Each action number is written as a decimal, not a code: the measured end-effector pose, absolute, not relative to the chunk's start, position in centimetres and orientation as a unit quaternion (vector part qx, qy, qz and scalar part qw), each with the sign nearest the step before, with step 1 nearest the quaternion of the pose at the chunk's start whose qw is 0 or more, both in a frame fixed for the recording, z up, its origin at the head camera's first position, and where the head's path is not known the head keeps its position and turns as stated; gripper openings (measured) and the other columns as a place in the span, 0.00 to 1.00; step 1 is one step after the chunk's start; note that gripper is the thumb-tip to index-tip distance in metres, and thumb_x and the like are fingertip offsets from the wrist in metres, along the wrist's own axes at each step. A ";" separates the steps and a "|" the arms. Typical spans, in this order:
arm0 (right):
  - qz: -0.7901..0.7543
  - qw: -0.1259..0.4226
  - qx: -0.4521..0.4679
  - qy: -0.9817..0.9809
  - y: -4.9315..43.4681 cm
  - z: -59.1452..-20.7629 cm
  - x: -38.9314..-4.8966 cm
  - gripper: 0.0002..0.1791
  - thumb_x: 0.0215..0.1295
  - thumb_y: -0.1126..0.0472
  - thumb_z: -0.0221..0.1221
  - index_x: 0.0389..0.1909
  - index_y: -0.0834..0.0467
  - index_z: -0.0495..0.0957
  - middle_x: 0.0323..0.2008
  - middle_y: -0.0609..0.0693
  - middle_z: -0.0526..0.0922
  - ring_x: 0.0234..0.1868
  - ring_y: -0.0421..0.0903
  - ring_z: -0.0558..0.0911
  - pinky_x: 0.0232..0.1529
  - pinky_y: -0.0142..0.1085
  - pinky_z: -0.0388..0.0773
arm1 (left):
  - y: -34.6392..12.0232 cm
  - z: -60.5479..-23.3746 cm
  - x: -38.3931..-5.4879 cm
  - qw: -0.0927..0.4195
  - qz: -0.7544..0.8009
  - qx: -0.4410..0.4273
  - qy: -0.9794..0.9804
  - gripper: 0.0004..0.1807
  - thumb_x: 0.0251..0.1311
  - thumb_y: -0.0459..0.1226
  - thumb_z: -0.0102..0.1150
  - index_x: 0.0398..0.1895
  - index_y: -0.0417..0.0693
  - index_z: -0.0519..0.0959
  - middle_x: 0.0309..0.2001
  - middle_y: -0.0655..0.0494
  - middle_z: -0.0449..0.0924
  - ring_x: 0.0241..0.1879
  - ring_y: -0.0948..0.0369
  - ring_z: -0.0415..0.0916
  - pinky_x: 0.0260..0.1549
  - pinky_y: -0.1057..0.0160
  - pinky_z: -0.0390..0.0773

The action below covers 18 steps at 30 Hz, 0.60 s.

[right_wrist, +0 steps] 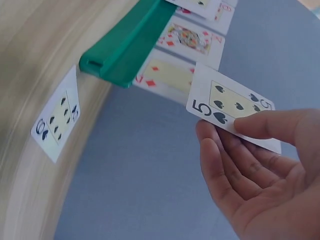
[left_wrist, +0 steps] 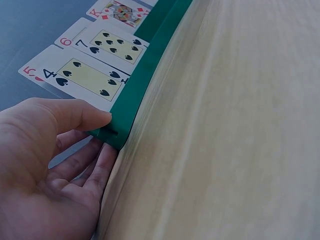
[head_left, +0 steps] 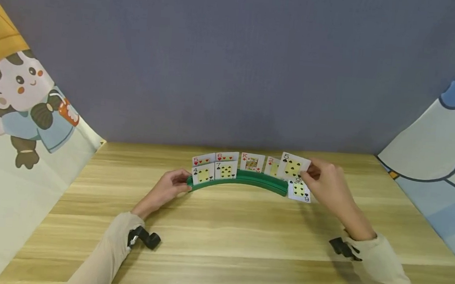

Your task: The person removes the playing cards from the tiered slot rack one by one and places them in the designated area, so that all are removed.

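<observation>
A curved green card holder (head_left: 248,178) stands on the table. My left hand (head_left: 168,185) grips its left end, with the thumb (left_wrist: 95,116) on the front of the holder. My right hand (head_left: 327,183) pinches the five of spades (head_left: 292,167) between thumb and fingers, above the holder's right end. In the front slot stand the four of spades (left_wrist: 87,77) and the seven of spades (head_left: 226,170). Behind them are the five of hearts (head_left: 203,159) and six of hearts (head_left: 227,156). Farther right come the king of diamonds (right_wrist: 186,41) and two of diamonds (right_wrist: 165,75).
The six of spades (right_wrist: 59,116) lies face up on the wooden table (head_left: 218,245), by the holder's right end. A grey-blue wall (head_left: 233,70) rises close behind the holder. Cartoon-printed panels (head_left: 19,151) flank the table on both sides.
</observation>
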State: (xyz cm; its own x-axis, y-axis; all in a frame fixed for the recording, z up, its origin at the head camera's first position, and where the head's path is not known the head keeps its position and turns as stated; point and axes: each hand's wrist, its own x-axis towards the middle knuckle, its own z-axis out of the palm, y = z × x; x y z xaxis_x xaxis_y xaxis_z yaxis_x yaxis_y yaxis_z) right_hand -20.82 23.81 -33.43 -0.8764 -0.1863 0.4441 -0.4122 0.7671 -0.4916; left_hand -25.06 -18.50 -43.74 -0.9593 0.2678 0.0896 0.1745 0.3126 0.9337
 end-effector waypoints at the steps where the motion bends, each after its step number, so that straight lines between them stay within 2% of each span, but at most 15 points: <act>1: 0.300 0.190 0.160 -0.921 24.1 -33.3 -20.9 0.04 0.63 0.70 0.61 0.29 0.63 0.78 0.29 0.60 0.85 0.31 0.55 0.85 0.32 0.50 0.85 | -18.5 -43.7 -25.0 0.041 0.570 0.136 0.809 0.17 0.58 0.24 0.63 0.52 0.30 0.76 0.54 0.34 0.78 0.52 0.45 0.78 0.50 0.69 0.80; 5: 0.298 0.199 0.150 -0.921 25.1 -33.2 -21.0 0.07 0.63 0.69 0.63 0.27 0.60 0.78 0.28 0.57 0.86 0.29 0.53 0.85 0.31 0.49 0.84 | -18.5 -43.7 -24.8 0.041 0.572 0.133 0.809 0.17 0.59 0.24 0.63 0.52 0.31 0.77 0.53 0.35 0.78 0.52 0.46 0.78 0.49 0.68 0.80; 11: 0.298 0.207 0.137 -0.922 26.9 -32.8 -21.1 0.07 0.64 0.66 0.65 0.27 0.60 0.79 0.26 0.53 0.85 0.28 0.50 0.84 0.29 0.36 0.79 | -18.5 -43.7 -24.7 0.040 0.572 0.134 0.808 0.17 0.59 0.25 0.62 0.52 0.31 0.76 0.53 0.35 0.78 0.52 0.45 0.78 0.49 0.68 0.80; 15: 0.303 0.199 0.134 -0.922 27.9 -32.7 -21.2 0.06 0.65 0.65 0.64 0.28 0.60 0.80 0.27 0.54 0.86 0.27 0.47 0.85 0.26 0.29 0.77 | -18.6 -43.7 -24.8 0.038 0.570 0.138 0.809 0.17 0.59 0.24 0.63 0.52 0.30 0.77 0.53 0.34 0.78 0.52 0.45 0.78 0.50 0.68 0.80; 18: 0.319 0.187 0.133 -0.920 28.5 -32.8 -21.4 0.06 0.66 0.65 0.64 0.30 0.62 0.80 0.29 0.57 0.86 0.26 0.40 0.84 0.24 0.28 0.76 | -18.5 -43.6 -24.8 0.042 0.568 0.140 0.810 0.17 0.59 0.25 0.63 0.52 0.30 0.76 0.54 0.34 0.78 0.52 0.45 0.78 0.50 0.67 0.81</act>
